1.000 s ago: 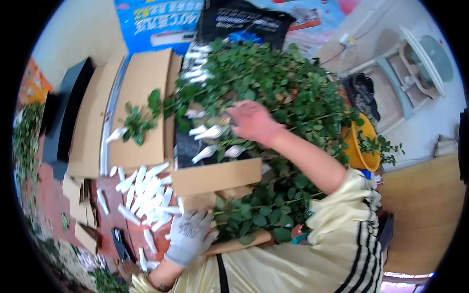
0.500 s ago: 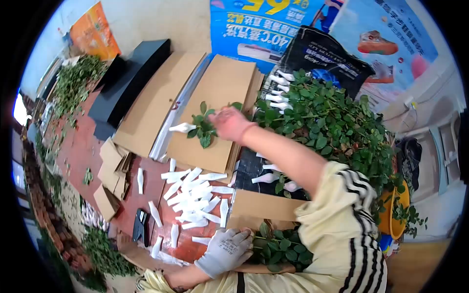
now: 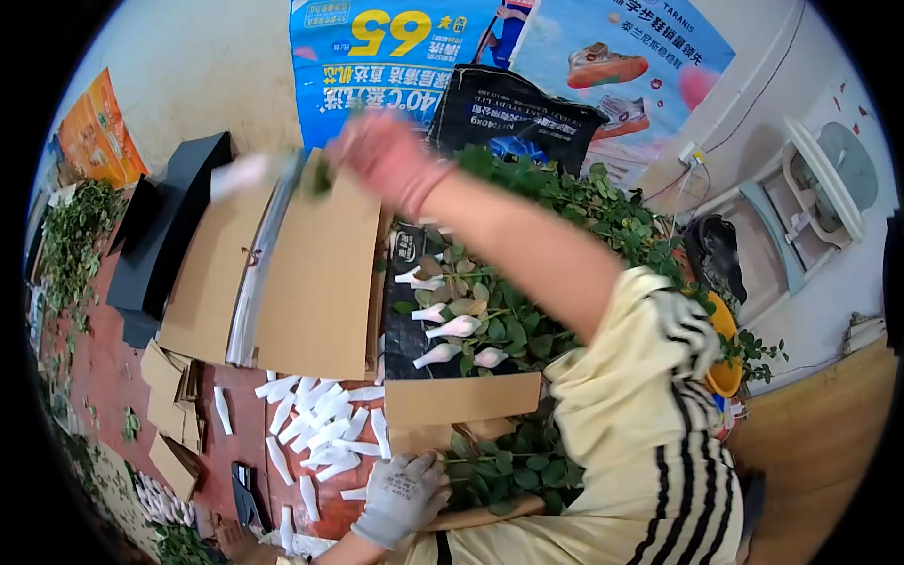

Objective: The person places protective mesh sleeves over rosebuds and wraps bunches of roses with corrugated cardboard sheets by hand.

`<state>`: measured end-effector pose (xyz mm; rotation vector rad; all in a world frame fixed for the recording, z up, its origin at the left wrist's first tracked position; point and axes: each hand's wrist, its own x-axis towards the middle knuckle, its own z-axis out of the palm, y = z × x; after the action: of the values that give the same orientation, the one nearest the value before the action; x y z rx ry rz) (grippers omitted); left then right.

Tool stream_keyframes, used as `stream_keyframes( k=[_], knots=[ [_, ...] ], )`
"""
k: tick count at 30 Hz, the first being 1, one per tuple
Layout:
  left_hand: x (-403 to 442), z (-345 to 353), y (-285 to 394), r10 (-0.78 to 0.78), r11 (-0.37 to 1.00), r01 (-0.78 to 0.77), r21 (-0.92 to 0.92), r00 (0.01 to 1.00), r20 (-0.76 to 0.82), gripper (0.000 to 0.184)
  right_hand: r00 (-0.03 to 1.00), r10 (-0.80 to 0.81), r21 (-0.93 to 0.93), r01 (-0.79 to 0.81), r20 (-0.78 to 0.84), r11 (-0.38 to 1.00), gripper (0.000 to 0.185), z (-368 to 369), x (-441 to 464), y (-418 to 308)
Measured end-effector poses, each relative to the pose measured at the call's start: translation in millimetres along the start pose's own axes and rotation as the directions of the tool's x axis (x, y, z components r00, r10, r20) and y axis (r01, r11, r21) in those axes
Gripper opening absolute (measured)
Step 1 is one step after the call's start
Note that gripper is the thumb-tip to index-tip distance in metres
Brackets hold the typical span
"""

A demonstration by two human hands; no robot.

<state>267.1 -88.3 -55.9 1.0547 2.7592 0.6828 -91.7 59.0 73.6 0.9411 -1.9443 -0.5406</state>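
My right hand, in a pink glove, is raised over the cardboard sheets at the back. It is closed on a leafy rose stem, smeared by motion, whose bud end in a white sleeve points left. My left hand, in a pale grey glove, is low at the front with its fingers curled. It lies against the end of a bundle of leafy stems beside a cardboard piece; what its fingers hold is hidden. Left of it lies a pile of white sleeves.
A black stapler and small folded cardboard pieces lie on the red table. Sleeved buds and a heap of leafy stems are on the right, by a yellow bucket. A black box stands at back left.
My right hand has risen and moved left and away with the rose stem. The view has turned right, so things appear further left. My left hand stays by the bundle.
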Motion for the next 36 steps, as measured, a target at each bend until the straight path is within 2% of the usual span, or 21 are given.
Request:
stream_keyframes(
  k=[2,3,5,7,9,11,12,13,15,17,19,21,23,25,27,28,29,31,33,34,36],
  knots=[
    [-0.1,1.8,-0.8,-0.006,1.000,0.006,-0.023,1.000,0.013,0.036,0.975,0.043,-0.093,-0.065,-0.219,0.994,0.027,-39.0,15.1,67.1],
    [0.2,3.9,-1.8,-0.009,0.999,0.010,-0.040,1.000,0.020,0.035,0.977,0.209,-0.277,-0.214,-0.047,0.937,0.031,-79.0,19.3,87.4],
    [-0.9,6.9,-3.0,0.000,0.999,0.000,-0.042,1.000,-0.006,0.035,0.927,0.335,-0.233,-0.292,0.171,0.927,0.022,-145.8,26.6,124.4],
    [-1.7,5.8,-2.7,-0.010,1.000,0.010,-0.002,1.000,0.016,0.036,0.787,0.448,-0.210,-0.396,0.425,0.894,0.010,-189.8,7.3,126.5],
    [-1.8,6.1,-3.5,-0.013,1.000,0.013,0.000,1.000,0.020,0.036,0.979,0.130,-0.387,-0.061,0.156,0.920,0.028,-158.2,-64.0,131.8],
    [-0.2,6.4,-5.3,-0.012,1.000,0.012,0.001,1.000,0.020,0.036,0.947,0.033,-0.261,0.055,0.321,0.964,0.027,-142.0,-120.4,99.4],
    [-0.6,6.6,-5.7,-0.014,1.000,0.014,-0.021,1.000,0.019,0.036,0.874,-0.007,-0.206,0.122,0.485,0.971,0.025,-126.0,-151.3,79.8],
    [-0.3,6.8,-6.2,-0.018,0.999,0.018,-0.043,1.000,0.016,0.037,0.623,0.003,-0.104,0.126,0.782,0.987,0.022,-108.6,-181.3,60.5],
    [-0.5,7.4,-6.6,-0.027,0.998,0.028,-0.049,0.999,0.020,0.036,0.152,-0.245,0.254,-0.047,0.958,0.966,0.022,-95.4,-187.2,37.0],
    [1.1,6.5,-7.6,-0.045,0.998,0.046,-0.051,0.999,0.024,0.036,0.084,-0.319,0.324,-0.417,0.944,0.849,0.026,-69.6,-180.0,37.7],
    [3.3,3.5,-8.2,-0.007,0.997,0.005,-0.072,1.000,-0.018,0.035,0.344,-0.111,0.318,-0.633,0.932,0.706,0.030,-14.9,-175.0,36.8],
    [6.2,-3.6,-4.9,-0.022,0.999,0.022,-0.049,1.000,-0.004,0.036,0.524,0.103,0.313,-0.643,0.846,0.699,0.033,70.1,-194.6,31.0],
    [11.0,-11.7,-2.3,-0.035,0.997,0.041,-0.068,0.996,0.084,0.034,0.481,0.193,0.095,-0.512,0.855,0.854,0.045,123.0,-207.3,13.3],
    [9.8,-7.2,-5.0,-0.036,0.999,0.040,-0.025,0.991,0.131,0.034,0.451,0.189,0.083,-0.517,0.872,0.852,0.045,145.8,-204.9,6.0],
    [3.8,-0.6,-6.6,-0.075,0.987,0.093,-0.128,0.987,0.141,0.046,0.367,0.197,0.023,-0.517,0.909,0.856,0.038,158.6,-211.2,0.8],
    [4.5,-1.4,-5.6,-0.070,0.991,0.082,-0.108,0.992,0.107,0.042,0.356,0.137,0.036,-0.438,0.924,0.898,0.031,160.8,-211.8,1.2],
    [7.4,-2.0,-5.0,-0.047,0.991,0.060,-0.116,0.993,0.112,0.042,0.456,0.160,0.039,-0.397,0.876,0.917,0.027,156.6,-217.8,0.5],
    [10.9,-4.1,-4.7,-0.081,0.989,0.106,-0.100,0.970,0.228,0.038,0.524,0.087,0.101,-0.320,0.848,0.942,0.022,153.4,-228.2,7.6],
    [8.1,-5.1,-4.1,-0.067,0.991,0.087,-0.105,0.981,0.181,0.036,0.577,0.113,0.085,-0.304,0.809,0.949,0.023,145.3,-238.0,21.2],
    [6.1,-3.3,-4.1,-0.058,0.992,0.071,-0.107,0.991,0.118,0.036,0.538,0.140,0.041,-0.311,0.831,0.949,0.025,126.6,-223.3,36.3],
    [4.0,-3.5,-2.0,-0.053,0.992,0.058,-0.109,0.997,0.050,0.037,0.517,0.369,-0.025,-0.556,0.772,0.831,0.029,90.6,-206.2,72.3]
  ],
)
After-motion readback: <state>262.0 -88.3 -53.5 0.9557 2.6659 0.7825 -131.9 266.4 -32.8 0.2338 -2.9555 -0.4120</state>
